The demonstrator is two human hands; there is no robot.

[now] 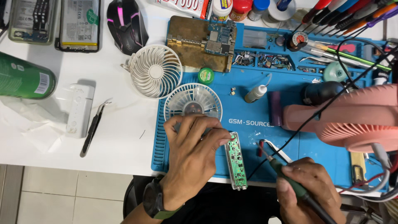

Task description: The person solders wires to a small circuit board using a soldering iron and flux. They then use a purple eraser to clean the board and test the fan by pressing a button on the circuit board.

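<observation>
Blue mat (248, 112): centre of table. Left hand (192, 149): palm down, fingers curled, fingertips pinching green circuit board (235, 159) at mat's near edge. Right hand (309, 191): near right, fist closed round soldering iron (290, 182), tip aimed far-left, beside board.

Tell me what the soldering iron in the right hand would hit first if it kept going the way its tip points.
The right hand aims the soldering iron up-left. Right ahead of its tip lies the small red part beside the metal tweezers on the blue mat; it would likely meet that first, though depth is unclear.
</observation>
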